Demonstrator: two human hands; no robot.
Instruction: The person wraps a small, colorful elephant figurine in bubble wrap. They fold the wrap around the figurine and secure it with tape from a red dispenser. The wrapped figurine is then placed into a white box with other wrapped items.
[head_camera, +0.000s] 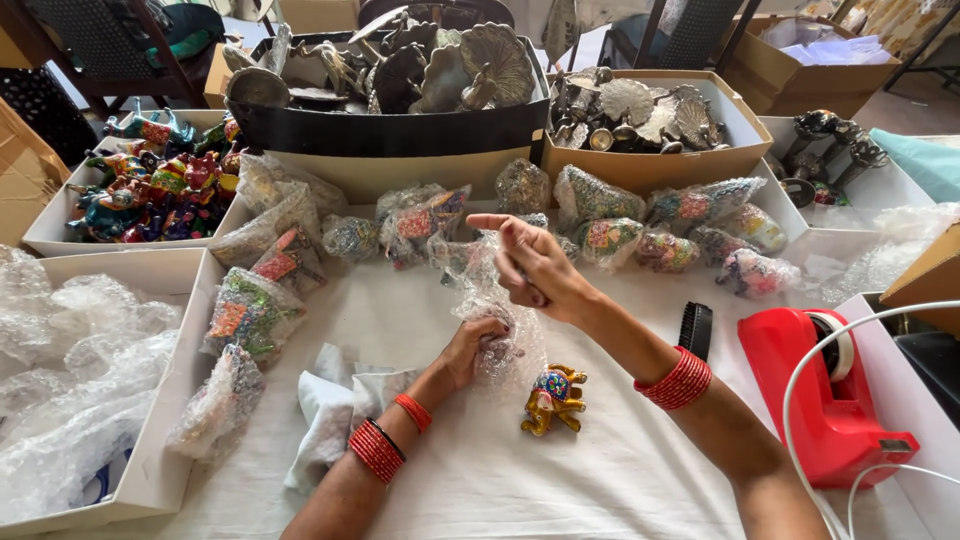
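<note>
My left hand grips the lower end of a strip of clear bubble wrap low over the white table. My right hand is raised above it, pinching the strip's upper end, with the forefinger pointing left. A small golden painted elephant figurine stands on the table just right of my left hand, touching the wrap's lower edge. Both wrists carry red bangles.
Several bubble-wrapped painted figurines lie in a row behind my hands and down the left side. A red tape dispenser and black brush sit right. Boxes of metal figures, painted figurines and loose bubble wrap surround the table.
</note>
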